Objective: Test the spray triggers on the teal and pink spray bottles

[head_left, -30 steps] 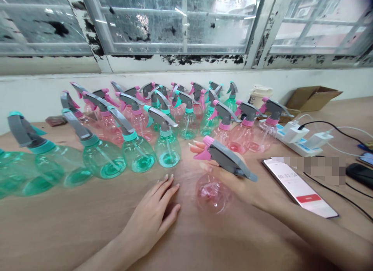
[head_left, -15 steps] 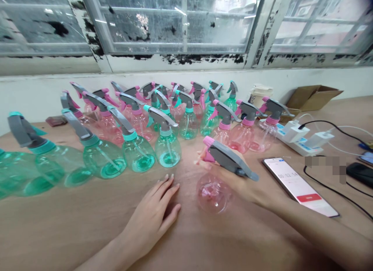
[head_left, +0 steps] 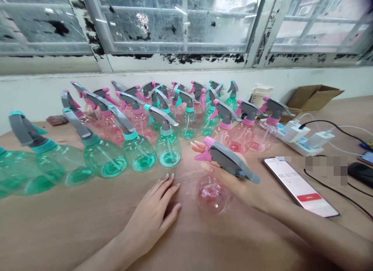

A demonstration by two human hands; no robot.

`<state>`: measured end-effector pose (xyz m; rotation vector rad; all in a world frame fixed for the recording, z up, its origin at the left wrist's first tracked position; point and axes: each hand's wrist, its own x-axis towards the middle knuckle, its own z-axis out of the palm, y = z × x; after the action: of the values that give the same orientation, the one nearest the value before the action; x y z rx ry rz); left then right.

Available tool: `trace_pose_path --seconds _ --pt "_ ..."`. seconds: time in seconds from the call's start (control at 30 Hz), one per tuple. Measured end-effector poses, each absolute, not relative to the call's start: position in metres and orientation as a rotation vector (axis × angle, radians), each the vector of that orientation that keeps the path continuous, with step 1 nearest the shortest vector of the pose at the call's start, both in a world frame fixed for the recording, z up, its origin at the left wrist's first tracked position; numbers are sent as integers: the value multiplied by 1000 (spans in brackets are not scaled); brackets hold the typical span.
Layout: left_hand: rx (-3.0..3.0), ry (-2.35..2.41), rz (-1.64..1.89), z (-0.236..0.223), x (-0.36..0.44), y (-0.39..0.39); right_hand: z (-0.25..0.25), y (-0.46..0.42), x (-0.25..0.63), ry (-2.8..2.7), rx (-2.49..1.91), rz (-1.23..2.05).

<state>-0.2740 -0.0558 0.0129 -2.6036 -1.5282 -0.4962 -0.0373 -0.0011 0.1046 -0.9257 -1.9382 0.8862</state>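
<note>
We best squeeze the trigger (head_left: 204,155) evenly, our right grip (head_left: 244,189) wrapped round the pink spray bottle (head_left: 214,199) at its neck, our empty left grip (head_left: 155,211) lying loosely open on the surface (head_left: 186,244).

At lower left, bare counter (head_left: 64,232) is left open for a hand to pass. Across the upper middle, passage is blocked by crowded spray bottles (head_left: 140,150); at right, it is obstructed by a phone (head_left: 301,187), cables (head_left: 335,193) and a power strip (head_left: 303,145).

Spray bottles (head_left: 139,159) on the table (head_left: 72,224) before the wall (head_left: 26,94), phone (head_left: 300,185) (nearer the front) at right.
</note>
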Motion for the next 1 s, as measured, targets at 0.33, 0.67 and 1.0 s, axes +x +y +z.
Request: trace_pose_path --seconds 0.33,0.67,1.0 --pt "-2596 -1523 -466 13 -275 -56 105 0 -37 -1896 -947 720" --pt "-2599 -1510 -472 12 -275 -55 113 -3 -38 -1890 -934 742" --pt "-2596 -1507 -492 10 -276 -56 110 -5 -41 -1875 -940 696"
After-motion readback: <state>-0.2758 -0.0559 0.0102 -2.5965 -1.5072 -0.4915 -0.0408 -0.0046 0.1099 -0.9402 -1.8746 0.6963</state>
